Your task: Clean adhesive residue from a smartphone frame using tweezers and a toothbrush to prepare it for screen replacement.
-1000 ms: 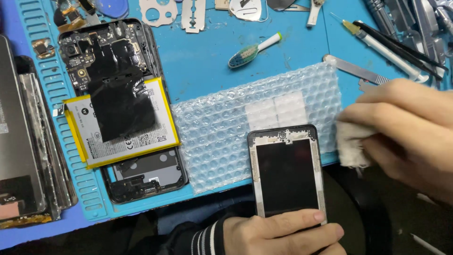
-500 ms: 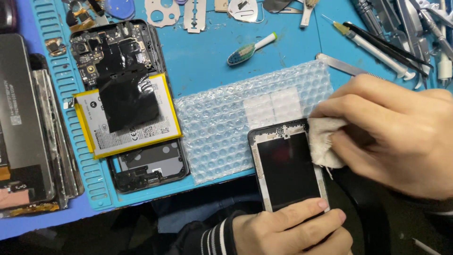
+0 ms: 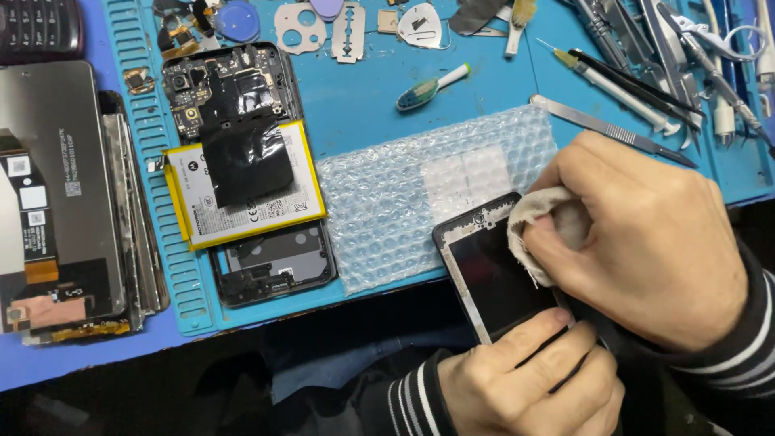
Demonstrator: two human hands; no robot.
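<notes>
A phone screen panel [image 3: 492, 274] with a black glass face lies tilted over the near edge of a sheet of bubble wrap [image 3: 404, 206]. My left hand [image 3: 529, 379] grips its lower end, thumb across the glass. My right hand [image 3: 646, 242] is closed on a small whitish cloth [image 3: 537, 218] and presses it onto the upper right part of the panel, covering that corner.
An opened phone body [image 3: 242, 161] with a yellow-edged battery lies at the left of the blue work mat [image 3: 363, 89]. Stacked screen panels [image 3: 64, 202] sit further left. A toothbrush [image 3: 428, 87], razor blade, picks, tweezers and a syringe line the mat's far side.
My right hand has carried the cloth leftwards from beside the panel onto its glass. The panel has tilted a little in my left hand.
</notes>
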